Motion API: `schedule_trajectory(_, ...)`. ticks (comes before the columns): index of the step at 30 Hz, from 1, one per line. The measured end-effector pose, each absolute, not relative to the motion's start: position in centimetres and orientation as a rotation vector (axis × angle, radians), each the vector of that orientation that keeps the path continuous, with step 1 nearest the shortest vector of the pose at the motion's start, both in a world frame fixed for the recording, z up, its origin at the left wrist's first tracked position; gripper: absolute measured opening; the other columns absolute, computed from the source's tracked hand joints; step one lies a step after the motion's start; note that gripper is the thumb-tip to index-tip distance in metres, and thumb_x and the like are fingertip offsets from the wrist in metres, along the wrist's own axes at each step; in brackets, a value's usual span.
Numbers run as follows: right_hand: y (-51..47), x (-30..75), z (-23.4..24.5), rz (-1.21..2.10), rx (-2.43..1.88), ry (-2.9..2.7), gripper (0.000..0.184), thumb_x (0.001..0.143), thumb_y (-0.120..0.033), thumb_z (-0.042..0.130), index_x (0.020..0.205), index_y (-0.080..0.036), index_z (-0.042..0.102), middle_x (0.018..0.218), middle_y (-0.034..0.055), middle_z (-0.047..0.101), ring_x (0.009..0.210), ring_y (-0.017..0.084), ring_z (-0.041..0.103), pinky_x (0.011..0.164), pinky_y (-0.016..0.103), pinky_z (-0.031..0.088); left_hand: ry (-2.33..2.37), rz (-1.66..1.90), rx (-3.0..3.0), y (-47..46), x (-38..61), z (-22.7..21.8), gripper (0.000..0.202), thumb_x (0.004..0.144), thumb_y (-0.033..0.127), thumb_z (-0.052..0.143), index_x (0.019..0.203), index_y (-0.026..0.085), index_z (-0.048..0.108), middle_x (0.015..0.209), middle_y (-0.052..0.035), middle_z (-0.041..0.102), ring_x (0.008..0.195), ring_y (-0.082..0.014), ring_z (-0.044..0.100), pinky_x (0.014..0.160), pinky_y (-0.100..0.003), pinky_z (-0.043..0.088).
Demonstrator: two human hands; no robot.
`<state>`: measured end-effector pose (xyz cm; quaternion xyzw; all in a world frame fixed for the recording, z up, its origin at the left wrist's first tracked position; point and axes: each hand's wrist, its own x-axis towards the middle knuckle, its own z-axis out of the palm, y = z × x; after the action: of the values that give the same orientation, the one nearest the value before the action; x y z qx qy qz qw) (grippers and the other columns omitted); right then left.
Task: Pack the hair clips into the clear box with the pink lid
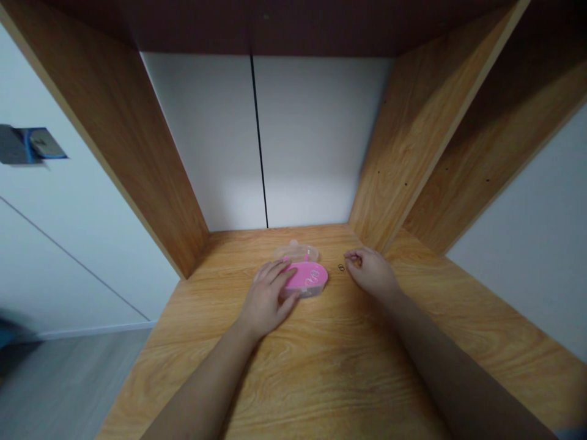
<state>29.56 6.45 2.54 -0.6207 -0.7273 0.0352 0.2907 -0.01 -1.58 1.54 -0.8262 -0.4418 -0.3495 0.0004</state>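
My left hand (266,297) grips the left end of a small oval plastic box (316,275), thumb along its front and fingers over the pink top surface. Pale loop shapes show on the pink. Behind the box, its clear lid (298,251) lies folded back on the wooden surface. To the right is a small dark ring-shaped thing (341,267), too small to name. Just right of that ring, my right hand (367,269) has thumb and fingers curled together near the wood. Whatever its fingertips hold, if anything, cannot be made out.
The wooden desktop (293,379) runs back to a white wall panel (312,140) with a dark seam. Wooden uprights stand at left (114,122) and right (413,134), under a dark shelf (266,27). A wall socket (41,143) is at far left.
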Motion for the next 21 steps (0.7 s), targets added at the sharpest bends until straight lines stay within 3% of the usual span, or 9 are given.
schedule_trajectory(9, 8.0, 31.1, 1.0, 0.241, -1.684, -2.095, 0.022, 0.088, -0.033, 0.062, 0.097, -0.022, 0.078, 0.099, 0.0076, 0.076, 0.093, 0.022, 0.067, 0.086, 0.033, 0.050, -1.403, -1.090, -2.596, -1.7, 0.1, 1.7, 0.045, 0.092, 0.037, 0.062, 0.134, 0.022, 0.058, 0.145, -0.0129, 0.055, 0.137, -0.0302, 0.048, 0.116, -0.056, 0.037)
schedule_trajectory(17, 7.9, 31.1, 1.0, 0.189, -1.683, -2.152, 0.027, 0.084, -0.018, 0.055, 0.093, -0.024, 0.079, 0.094, 0.0052, 0.074, 0.089, 0.021, 0.066, 0.085, 0.031, 0.049, -1.401, -1.073, -2.594, -1.6, 0.0, 1.7, 0.046, 0.091, 0.036, 0.063, 0.134, 0.022, 0.057, 0.145, -0.0129, 0.055, 0.137, -0.0301, 0.048, 0.116, -0.056, 0.036)
schedule_trajectory(21, 7.9, 31.1, 1.0, 0.227, -1.700, -2.135, 0.022, 0.081, -0.020, 0.058, 0.091, -0.022, 0.078, 0.093, 0.0059, 0.073, 0.087, 0.021, 0.066, 0.079, 0.030, 0.049, -1.401, -1.078, -2.592, -1.6, 0.0, 1.8, 0.045, 0.091, 0.037, 0.062, 0.133, 0.022, 0.058, 0.145, -0.0135, 0.056, 0.137, -0.0304, 0.048, 0.115, -0.057, 0.037)
